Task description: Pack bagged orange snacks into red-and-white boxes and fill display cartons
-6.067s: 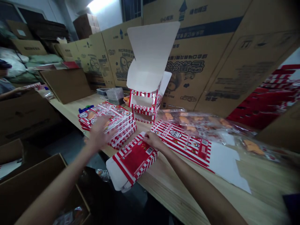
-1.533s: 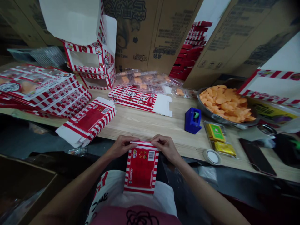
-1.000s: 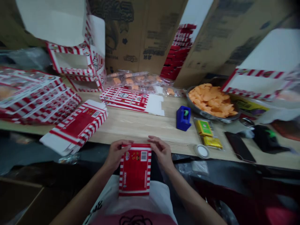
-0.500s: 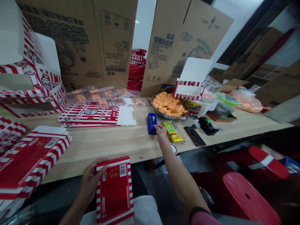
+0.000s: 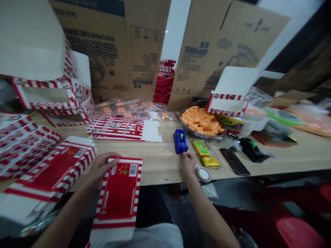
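My left hand grips the top left corner of a red-and-white striped flat box, which hangs over the front edge of the wooden table toward my lap. My right hand rests on the table just in front of a blue tape dispenser. Its fingers are drawn together at the dispenser's near end; what they pinch is too small to see. A white tape roll lies right beside that hand.
Flat striped boxes are stacked at the left, one more lies flat further back, and assembled open boxes stand behind. A metal bowl of orange crisps, yellow packets, a phone and tall cartons sit beyond.
My right hand left the striped box, reached to the blue dispenser, and has drawn back slightly toward me. The left hand keeps the box, now raised against the table edge.
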Available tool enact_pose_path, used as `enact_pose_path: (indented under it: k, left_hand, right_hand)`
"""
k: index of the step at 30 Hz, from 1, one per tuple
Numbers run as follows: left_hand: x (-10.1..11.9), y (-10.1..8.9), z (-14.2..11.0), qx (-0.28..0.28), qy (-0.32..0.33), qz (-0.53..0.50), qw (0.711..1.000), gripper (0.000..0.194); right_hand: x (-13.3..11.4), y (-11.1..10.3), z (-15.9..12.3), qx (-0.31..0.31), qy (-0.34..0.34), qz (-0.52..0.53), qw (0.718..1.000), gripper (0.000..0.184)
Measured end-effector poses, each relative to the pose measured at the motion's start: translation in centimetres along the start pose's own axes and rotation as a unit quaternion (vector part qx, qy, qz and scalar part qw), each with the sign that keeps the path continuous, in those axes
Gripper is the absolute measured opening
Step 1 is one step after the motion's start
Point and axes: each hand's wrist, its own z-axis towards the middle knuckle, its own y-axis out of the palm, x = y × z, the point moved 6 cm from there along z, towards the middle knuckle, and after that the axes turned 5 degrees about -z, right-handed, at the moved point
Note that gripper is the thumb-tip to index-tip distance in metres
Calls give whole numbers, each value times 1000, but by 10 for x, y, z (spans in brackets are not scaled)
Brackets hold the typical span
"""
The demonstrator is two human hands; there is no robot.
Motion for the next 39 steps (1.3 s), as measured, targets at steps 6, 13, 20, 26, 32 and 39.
enact_pose_path:
  k: [6,13,20,26,32,39]
  left_hand:
    - [14,16,21,-146,-19,53,988,28]
    - [23,56,22,-273,-12,95,957,23]
    - [23,53,16,-276,13,98,956,19]
    - [38,65,-16,-351,44,87,931,25]
    - [32,35,-15,-197,37,60,978,32]
    - [-18,-62,-28,263,130,191,937,71]
  right_hand:
    - [-40,38,-22,-131,49,47,989,31]
    - [-160,147,-90,-617,-233,-117,743,23]
    - [-151,167,-88,-517,-234,-290,771,31]
    - [-103,167,-139,-714,159,73,678,58]
    - [-86,177,-133,-643,262,227,683,55]
    - [-66,189,-86,-632,132,94,758,46]
